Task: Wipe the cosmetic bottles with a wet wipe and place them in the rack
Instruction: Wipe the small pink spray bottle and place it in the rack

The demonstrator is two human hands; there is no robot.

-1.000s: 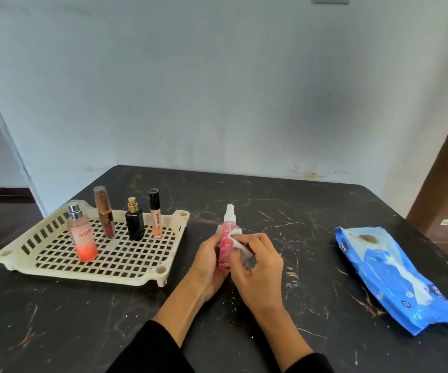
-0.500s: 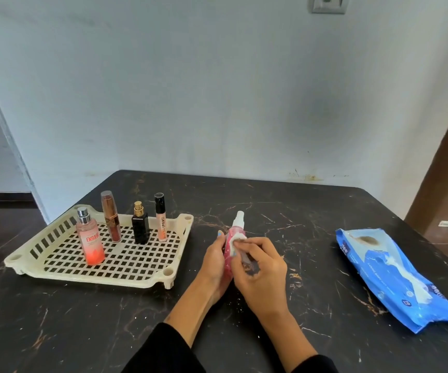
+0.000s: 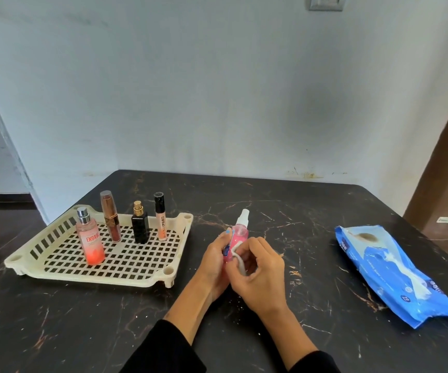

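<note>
Our left hand (image 3: 213,261) grips the pink spray bottle (image 3: 237,238) upright above the dark tabletop (image 3: 284,219), while our right hand (image 3: 260,273) pinches a white wet wipe (image 3: 239,258) against its side. Left of us, the cream rack (image 3: 56,232) holds 4 standing bottles. Well to the right lies the blue wipe pack (image 3: 395,270).
</note>
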